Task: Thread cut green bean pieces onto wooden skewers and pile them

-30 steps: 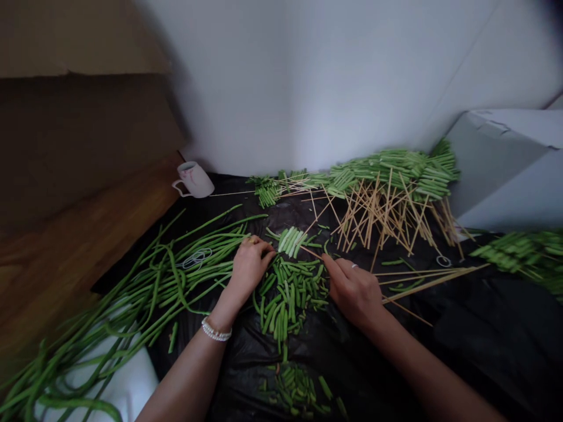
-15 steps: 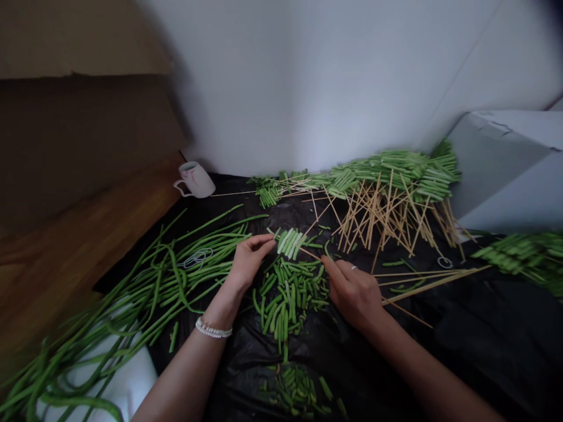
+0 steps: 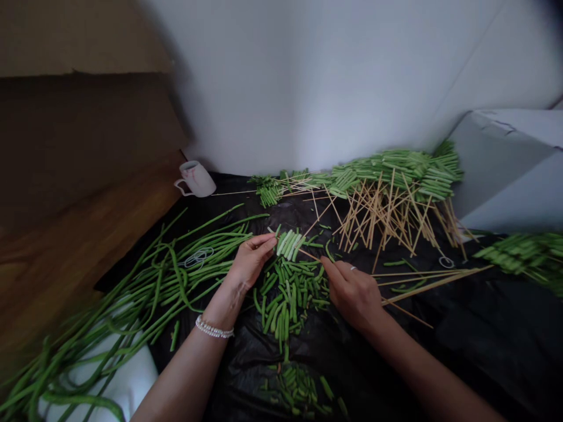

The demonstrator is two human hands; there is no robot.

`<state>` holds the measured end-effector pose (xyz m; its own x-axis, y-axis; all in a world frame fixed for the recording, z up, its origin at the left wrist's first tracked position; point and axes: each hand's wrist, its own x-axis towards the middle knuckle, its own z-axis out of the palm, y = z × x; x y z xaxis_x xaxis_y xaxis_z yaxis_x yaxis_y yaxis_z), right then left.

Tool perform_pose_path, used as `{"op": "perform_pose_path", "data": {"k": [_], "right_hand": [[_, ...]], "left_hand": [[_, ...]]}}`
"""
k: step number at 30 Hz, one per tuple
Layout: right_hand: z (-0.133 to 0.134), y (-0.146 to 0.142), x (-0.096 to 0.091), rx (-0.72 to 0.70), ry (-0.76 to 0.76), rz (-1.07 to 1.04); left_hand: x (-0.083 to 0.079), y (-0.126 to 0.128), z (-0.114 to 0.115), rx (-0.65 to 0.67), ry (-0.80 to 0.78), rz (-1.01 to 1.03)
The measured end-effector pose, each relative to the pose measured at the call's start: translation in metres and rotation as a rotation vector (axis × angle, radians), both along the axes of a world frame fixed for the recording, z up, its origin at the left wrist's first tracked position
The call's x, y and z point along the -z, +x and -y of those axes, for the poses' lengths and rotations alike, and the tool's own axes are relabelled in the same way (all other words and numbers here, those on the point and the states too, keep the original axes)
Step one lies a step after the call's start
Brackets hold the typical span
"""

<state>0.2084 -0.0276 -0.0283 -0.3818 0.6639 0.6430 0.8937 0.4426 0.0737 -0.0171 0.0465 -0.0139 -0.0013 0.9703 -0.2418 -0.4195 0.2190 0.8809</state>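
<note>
My right hand [image 3: 353, 293] is closed round the lower end of a thin wooden skewer [image 3: 310, 254]. A row of short cut green bean pieces [image 3: 289, 244] is threaded crosswise along it. At the skewer's far end, the thumb and fingers of my left hand [image 3: 254, 255] pinch a single piece of green bean [image 3: 277, 231]; the fingertips partly hide it. Just below both hands lies a heap of loose cut bean pieces [image 3: 288, 296]. Long uncut beans [image 3: 176, 275] spread out to the left of my left hand.
Filled bean skewers [image 3: 396, 170] are piled at the back, their bare sticks [image 3: 373, 217] pointing forward. Loose sticks [image 3: 422, 278] lie right of my right hand. A white mug [image 3: 197, 179] stands back left, a pale box [image 3: 510, 164] at right. Black plastic sheeting [image 3: 352, 375] covers the surface.
My left hand has shifted very slightly with its fingertips closer to the threaded row. The right hand keeps its hold on the skewer, nearly still.
</note>
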Motion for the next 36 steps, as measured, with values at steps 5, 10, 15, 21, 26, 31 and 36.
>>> {"op": "perform_pose_path", "data": {"k": [5, 10, 15, 21, 26, 31, 36], "right_hand": [[-0.0002, -0.0001, 0.0016, -0.001, 0.006, -0.005], [0.0001, 0.0001, 0.0019, 0.002, 0.003, 0.001], [0.0007, -0.0003, -0.0007, -0.018, 0.002, -0.014], [0.0007, -0.0013, -0.0003, -0.035, 0.014, -0.022], [0.001, -0.0013, 0.0005, -0.039, 0.009, -0.028], [0.0019, -0.0027, -0.0021, -0.044, -0.004, -0.045], [0.0017, -0.0026, -0.0017, -0.046, -0.012, -0.045]], "left_hand": [[-0.0005, -0.0006, -0.0001, 0.014, -0.01, 0.018], [-0.0008, -0.0014, -0.0014, 0.014, -0.035, 0.046], [-0.0004, -0.0047, -0.0029, 0.019, -0.054, 0.044], [0.0009, -0.008, -0.0039, 0.056, -0.055, 0.025], [0.0018, -0.0069, -0.0023, 0.087, -0.075, 0.006], [0.0035, -0.0064, -0.0011, 0.118, -0.098, -0.003], [-0.0004, -0.0023, 0.001, 0.109, -0.119, 0.035]]}}
